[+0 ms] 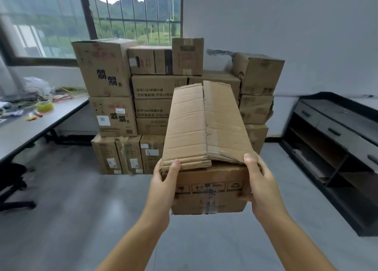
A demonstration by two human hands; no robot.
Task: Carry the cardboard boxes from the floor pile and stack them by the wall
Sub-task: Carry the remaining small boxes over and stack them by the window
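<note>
I hold a long brown cardboard box (206,131) up in front of me, its near end toward me and its top flaps loose and creased. My left hand (163,186) grips the near left corner, thumb on the top flap. My right hand (259,186) grips the near right corner, thumb pressing the right flap. Behind the box, a stack of cardboard boxes (114,98) stands several rows high against the wall under the window. The held box hides the stack's middle.
A grey table (30,127) with tape and small clutter runs along the left. A black chair base (12,188) sits under it. A dark low cabinet (335,148) with drawers and open shelves lines the right wall. Grey floor (81,219) lies between me and the stack.
</note>
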